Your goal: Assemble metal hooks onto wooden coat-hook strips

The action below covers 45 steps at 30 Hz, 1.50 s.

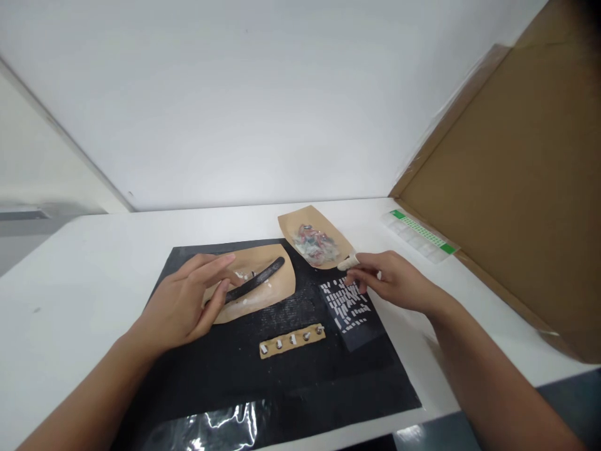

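My left hand lies over a tan paper sheet, its index finger stretched out. Its thumb and fingers are closed about the lower part of a black curved strip, whose other end reaches up to the right. My right hand hovers over a black card carrying many small white pieces. A whitish finger cover sits on its index finger. The thumb is a little apart from that finger, and I see nothing held between them. A narrow tan strip with several small metal-and-white parts lies between the hands.
A black mat bears most of these things. Behind it, a tan sheet carries a tangled reddish and greenish clump. A clear case with green edging lies at the right, beside a tall cardboard panel. A white wall stands behind.
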Tool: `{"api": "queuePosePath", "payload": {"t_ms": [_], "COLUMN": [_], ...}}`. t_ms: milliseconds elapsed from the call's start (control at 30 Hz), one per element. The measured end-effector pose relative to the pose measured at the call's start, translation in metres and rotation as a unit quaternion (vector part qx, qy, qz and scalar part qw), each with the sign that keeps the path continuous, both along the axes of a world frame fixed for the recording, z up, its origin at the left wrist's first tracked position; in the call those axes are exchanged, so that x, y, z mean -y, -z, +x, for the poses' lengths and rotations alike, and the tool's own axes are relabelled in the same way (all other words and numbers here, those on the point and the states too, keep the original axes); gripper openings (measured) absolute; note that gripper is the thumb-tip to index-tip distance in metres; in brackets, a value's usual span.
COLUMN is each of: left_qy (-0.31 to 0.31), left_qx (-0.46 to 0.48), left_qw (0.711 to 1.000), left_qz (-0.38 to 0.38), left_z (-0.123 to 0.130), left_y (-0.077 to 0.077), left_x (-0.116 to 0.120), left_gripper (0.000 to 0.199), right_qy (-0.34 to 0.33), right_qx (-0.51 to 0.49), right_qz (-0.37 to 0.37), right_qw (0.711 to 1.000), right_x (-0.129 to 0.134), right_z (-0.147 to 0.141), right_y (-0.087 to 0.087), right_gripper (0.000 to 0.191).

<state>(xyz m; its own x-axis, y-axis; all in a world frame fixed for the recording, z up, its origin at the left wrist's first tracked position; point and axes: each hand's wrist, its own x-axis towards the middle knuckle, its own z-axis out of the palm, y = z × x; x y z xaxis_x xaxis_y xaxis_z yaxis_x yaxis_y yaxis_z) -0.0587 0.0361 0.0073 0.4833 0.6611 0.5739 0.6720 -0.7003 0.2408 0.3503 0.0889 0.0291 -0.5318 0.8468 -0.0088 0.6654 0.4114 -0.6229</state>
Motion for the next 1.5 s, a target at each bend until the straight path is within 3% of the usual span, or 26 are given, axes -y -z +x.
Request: {"api": "queuePosePath", "payload": {"t_ms": [233, 467, 633, 1500], "left_qy": [0.008, 0.006, 0.005, 0.009], "left_qx": [0.003, -0.001, -0.001, -0.007], "left_qw": [1.000, 1.000, 1.000, 0.999], "left_qz": [0.027, 0.029, 0.026, 0.036], "left_z": [0.003, 0.002, 0.002, 0.007], "left_y": [-0.001, -0.001, 0.000, -0.003], "left_x": [0.001, 0.001, 0.000, 0.001], "left_gripper": [0.074, 0.075, 0.078, 0.077], "right_qy": [-0.038, -0.061, -0.068, -0.087], "right_qx": [0.050, 0.084, 0.094, 0.107], "right_qz": [0.066, 0.058, 0.070, -0.020], "right_qw": [0.996, 0.993, 0.991, 0.990], "right_x": [0.001, 0.004, 0.004, 0.002], "right_z": [0.001, -0.002, -0.003, -0.018], "right_y": [0.002, 0.004, 0.007, 0.001], "right_gripper": [0.023, 0.009, 0.012, 0.006]}}
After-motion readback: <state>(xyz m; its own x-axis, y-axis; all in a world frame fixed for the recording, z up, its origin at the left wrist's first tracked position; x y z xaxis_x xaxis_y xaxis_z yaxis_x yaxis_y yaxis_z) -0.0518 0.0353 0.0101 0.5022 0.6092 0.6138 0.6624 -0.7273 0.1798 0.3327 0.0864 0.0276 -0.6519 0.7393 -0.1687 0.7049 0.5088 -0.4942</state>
